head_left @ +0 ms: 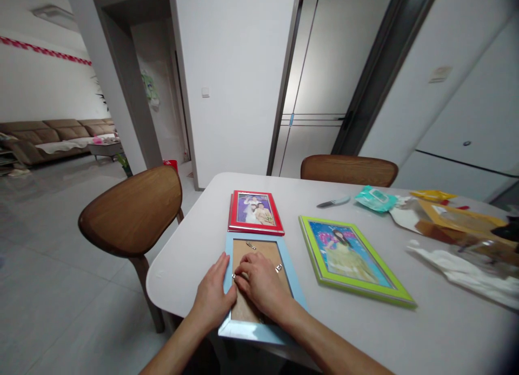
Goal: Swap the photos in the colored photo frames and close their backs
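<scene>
A light-blue picture frame lies face down at the table's near edge, its brown backing board showing. Small metal clips line its rim, one at the top and one on the right. My left hand rests along the frame's left side, fingers stretched out and thumb apart. Bent over the board, my right hand has its fingertips pinched at the left metal clip. Just beyond lies a red picture frame with a photo, apparently stacked on another.
To the right lies a green picture frame with a photo. A knife, a teal wipes packet, a yellow-brown package and white wrapping lie farther right on the white table. Wooden chairs flank it.
</scene>
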`<act>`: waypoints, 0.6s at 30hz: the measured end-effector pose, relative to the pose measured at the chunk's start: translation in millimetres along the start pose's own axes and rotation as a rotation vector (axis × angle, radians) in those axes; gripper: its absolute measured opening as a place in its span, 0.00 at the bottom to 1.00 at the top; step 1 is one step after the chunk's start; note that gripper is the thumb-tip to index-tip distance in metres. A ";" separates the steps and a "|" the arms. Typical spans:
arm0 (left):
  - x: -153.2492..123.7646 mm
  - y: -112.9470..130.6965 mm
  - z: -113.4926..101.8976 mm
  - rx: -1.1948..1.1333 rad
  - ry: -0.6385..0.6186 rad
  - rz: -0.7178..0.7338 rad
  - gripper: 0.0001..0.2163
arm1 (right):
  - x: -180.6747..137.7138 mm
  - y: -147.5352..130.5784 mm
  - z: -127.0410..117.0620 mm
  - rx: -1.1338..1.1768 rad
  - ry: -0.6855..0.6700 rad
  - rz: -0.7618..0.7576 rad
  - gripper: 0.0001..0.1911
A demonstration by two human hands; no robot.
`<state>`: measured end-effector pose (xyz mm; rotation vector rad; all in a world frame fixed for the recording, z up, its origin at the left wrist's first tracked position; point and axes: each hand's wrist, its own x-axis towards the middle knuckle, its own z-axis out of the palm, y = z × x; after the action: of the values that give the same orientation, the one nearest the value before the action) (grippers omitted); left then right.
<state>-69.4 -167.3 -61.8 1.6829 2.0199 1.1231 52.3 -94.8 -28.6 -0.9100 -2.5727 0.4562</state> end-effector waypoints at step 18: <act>-1.8 0.1 1.0 0.060 -0.005 -0.019 0.27 | -43.9 24.8 -36.7 0.217 -0.235 -0.168 0.07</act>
<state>-68.2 -168.6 -62.9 1.6897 2.0817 1.0618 113.4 -98.6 -17.0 -0.5898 -2.7102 0.8157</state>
